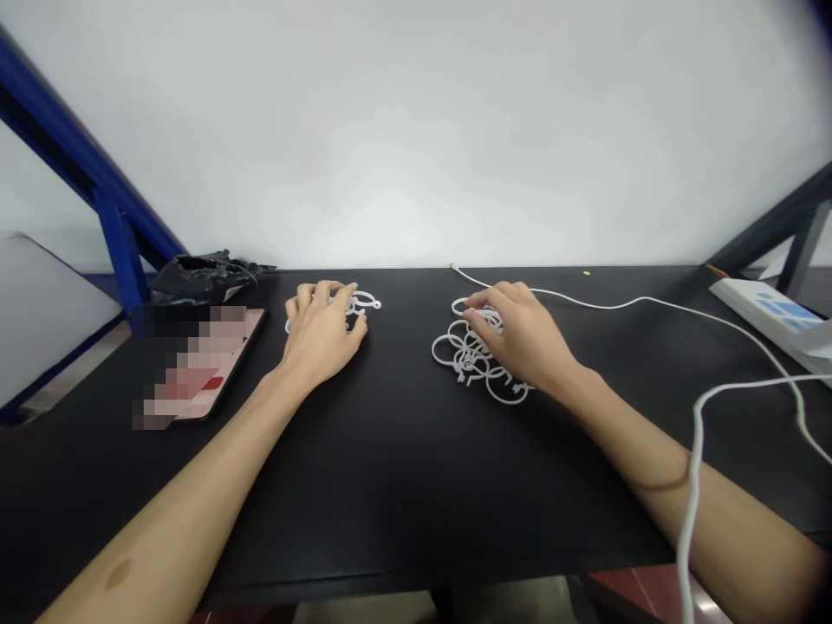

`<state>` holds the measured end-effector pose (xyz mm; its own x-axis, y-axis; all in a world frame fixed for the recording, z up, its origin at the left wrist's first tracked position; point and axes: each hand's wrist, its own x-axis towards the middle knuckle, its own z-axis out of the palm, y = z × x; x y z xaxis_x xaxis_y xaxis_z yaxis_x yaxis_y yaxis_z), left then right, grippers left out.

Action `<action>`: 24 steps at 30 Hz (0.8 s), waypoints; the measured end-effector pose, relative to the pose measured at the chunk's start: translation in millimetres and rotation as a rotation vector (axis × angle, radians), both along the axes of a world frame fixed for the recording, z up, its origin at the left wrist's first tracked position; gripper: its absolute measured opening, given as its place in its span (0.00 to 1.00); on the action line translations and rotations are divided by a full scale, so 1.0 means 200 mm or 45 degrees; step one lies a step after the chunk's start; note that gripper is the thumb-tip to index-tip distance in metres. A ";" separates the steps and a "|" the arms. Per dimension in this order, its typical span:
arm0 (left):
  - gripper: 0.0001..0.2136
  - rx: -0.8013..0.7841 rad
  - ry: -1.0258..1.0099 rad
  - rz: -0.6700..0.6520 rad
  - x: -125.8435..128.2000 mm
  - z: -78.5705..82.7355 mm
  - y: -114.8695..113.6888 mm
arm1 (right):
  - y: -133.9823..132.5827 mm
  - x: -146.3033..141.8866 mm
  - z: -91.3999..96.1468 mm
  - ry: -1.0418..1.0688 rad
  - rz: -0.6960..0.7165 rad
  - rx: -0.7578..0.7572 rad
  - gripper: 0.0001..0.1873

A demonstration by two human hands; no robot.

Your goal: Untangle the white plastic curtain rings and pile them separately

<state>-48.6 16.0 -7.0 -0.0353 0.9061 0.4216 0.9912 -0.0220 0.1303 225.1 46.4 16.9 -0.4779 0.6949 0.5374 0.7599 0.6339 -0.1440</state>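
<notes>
Two heaps of white plastic rings lie on a black table (pixel 403 451). My left hand (pixel 320 334) rests palm down on the smaller heap of rings (pixel 365 303), its fingers curled over them. My right hand (pixel 520 334) lies on the larger pile of rings (pixel 464 355), fingertips pressed together on a ring at the pile's far edge. Much of both heaps is hidden beneath my hands.
A phone (pixel 208 364) lies at the left, with a crumpled black bag (pixel 204 273) behind it. A white cable (pixel 650 303) runs across the right side of the table toward a white device (pixel 773 316). A blue metal frame (pixel 110 217) stands at the far left.
</notes>
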 end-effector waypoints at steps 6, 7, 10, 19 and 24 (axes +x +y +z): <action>0.21 -0.013 -0.004 -0.025 0.02 0.01 -0.01 | 0.00 -0.01 -0.02 -0.068 -0.089 -0.066 0.13; 0.20 -0.018 -0.013 -0.037 0.02 0.01 -0.02 | -0.01 -0.01 -0.03 -0.091 -0.083 -0.067 0.14; 0.18 -0.003 -0.042 -0.105 0.04 0.02 -0.03 | -0.01 -0.02 -0.06 -0.113 -0.073 -0.034 0.16; 0.14 0.046 -0.127 -0.417 0.08 0.00 -0.05 | 0.01 -0.02 -0.09 -0.102 -0.222 -0.019 0.14; 0.12 0.027 -0.161 -0.458 0.10 0.01 -0.06 | 0.02 -0.02 -0.09 -0.116 -0.218 -0.018 0.10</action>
